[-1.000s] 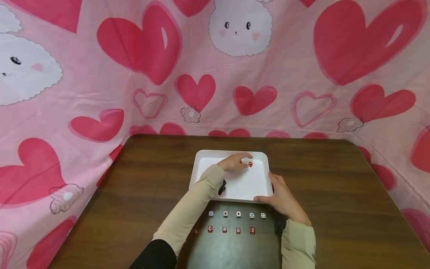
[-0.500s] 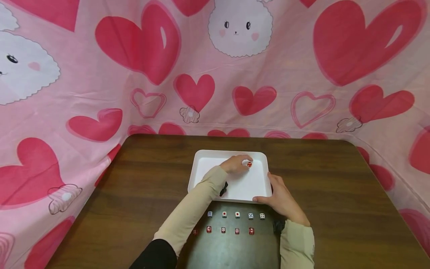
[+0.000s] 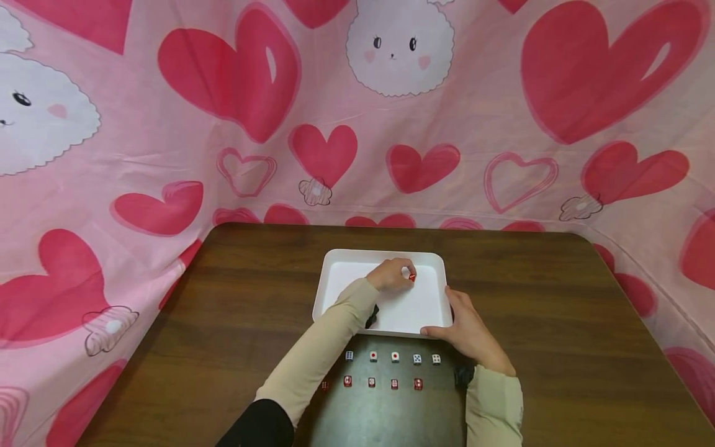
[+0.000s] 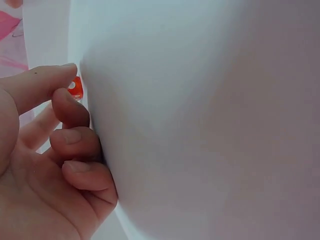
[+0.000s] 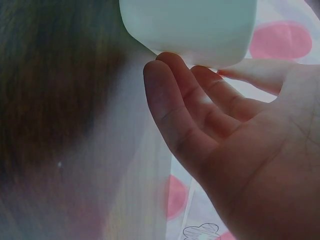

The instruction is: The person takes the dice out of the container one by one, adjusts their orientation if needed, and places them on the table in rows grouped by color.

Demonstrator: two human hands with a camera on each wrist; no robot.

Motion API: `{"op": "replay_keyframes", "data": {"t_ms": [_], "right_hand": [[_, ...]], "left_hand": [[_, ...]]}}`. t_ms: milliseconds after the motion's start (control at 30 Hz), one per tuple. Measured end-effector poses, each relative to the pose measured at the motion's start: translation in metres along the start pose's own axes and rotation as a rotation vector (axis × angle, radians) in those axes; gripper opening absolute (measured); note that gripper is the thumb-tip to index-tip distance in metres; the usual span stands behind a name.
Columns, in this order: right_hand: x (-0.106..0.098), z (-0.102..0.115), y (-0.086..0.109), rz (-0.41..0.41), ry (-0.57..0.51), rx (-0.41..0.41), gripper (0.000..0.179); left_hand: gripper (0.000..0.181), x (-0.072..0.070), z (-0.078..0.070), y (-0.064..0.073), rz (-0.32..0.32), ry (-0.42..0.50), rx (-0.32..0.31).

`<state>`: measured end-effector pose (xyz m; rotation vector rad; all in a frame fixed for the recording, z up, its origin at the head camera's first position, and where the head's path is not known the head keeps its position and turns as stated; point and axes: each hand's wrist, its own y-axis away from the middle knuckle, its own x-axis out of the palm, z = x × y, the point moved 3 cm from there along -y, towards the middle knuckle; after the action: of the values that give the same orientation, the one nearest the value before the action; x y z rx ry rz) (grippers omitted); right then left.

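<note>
In the head view my left hand reaches into the white tray and pinches a red die between thumb and forefinger near the tray's far right part. Closer up, in the left wrist view, the red die shows between the fingertips, while the other fingers curl against the white surface. My right hand holds the tray's near right corner, thumb along the front side and fingers along the right side. The right wrist view shows those fingers against the tray's outer wall.
On a dark grey mat before the tray lie two rows of dice: several white dice in the farther row, several red dice in the nearer. A wooden table lies beneath, with a pink heart-print cloth behind and beside it.
The left thumb and forefinger have come together on the red die, which has shifted slightly left and toward me. The right hand keeps its place at the tray corner.
</note>
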<state>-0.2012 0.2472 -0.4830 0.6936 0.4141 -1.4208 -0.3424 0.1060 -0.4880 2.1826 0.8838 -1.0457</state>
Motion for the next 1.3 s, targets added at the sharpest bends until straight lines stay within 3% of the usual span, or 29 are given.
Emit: {"op": "replay_keyframes", "data": {"t_ms": [300, 433, 733, 1300], "right_hand": [[0.000, 0.001, 0.000, 0.001, 0.003, 0.008, 0.112], [-0.001, 0.002, 0.000, -0.001, 0.004, 0.005, 0.111], [-0.001, 0.003, -0.001, 0.008, -0.008, 0.020, 0.112], [-0.002, 0.006, 0.000, 0.001, 0.000, 0.010, 0.111]], "left_hand": [[0.015, 0.005, 0.008, -0.007, -0.045, 0.025, -0.059], [0.012, 0.009, 0.017, -0.014, -0.066, 0.025, -0.039], [0.012, 0.001, 0.003, 0.000, -0.071, 0.017, -0.079], [0.014, 0.001, 0.005, -0.002, -0.091, 0.038, -0.079]]}}
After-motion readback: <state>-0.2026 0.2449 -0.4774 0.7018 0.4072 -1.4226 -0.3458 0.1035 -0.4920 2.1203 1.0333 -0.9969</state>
